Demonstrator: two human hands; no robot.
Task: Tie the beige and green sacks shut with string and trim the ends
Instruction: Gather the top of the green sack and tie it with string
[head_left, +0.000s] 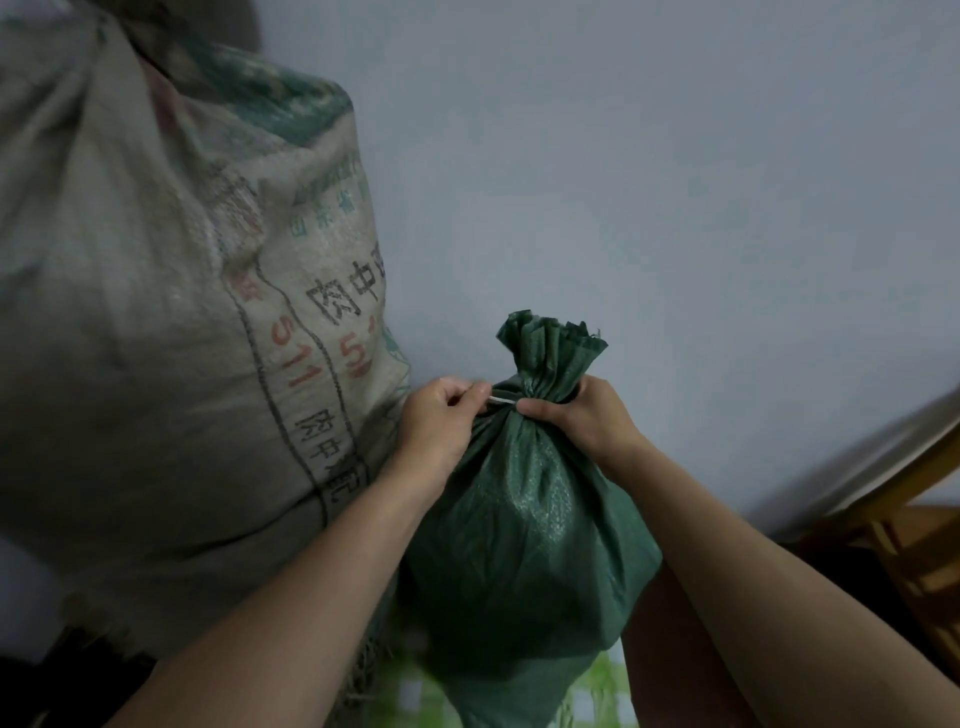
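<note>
Green woven sack (519, 519) stands low at centre frame, its neck gathered under a pale string (501, 399). The left grip (441, 415) pinches the string, and the right grip (587, 415) clenches round the neck. Just beside it, filling the left, a beige sack (156, 312) shows red "511" and black Chinese characters, partly creased away. A blurred wooden frame (909, 545) is cut off at lower right. The green sack's base runs off the bottom edge.

The green sack (524, 530) is stood upright, filled and rounded, its woven neck gathered tight so that the mouth is fanned out in pleats above. A short length of pale string (501, 399) is stretched taut at the neck's left side. The larger beige sack (156, 322), printed with dark and red characters, is set just beside it on the left.
</note>
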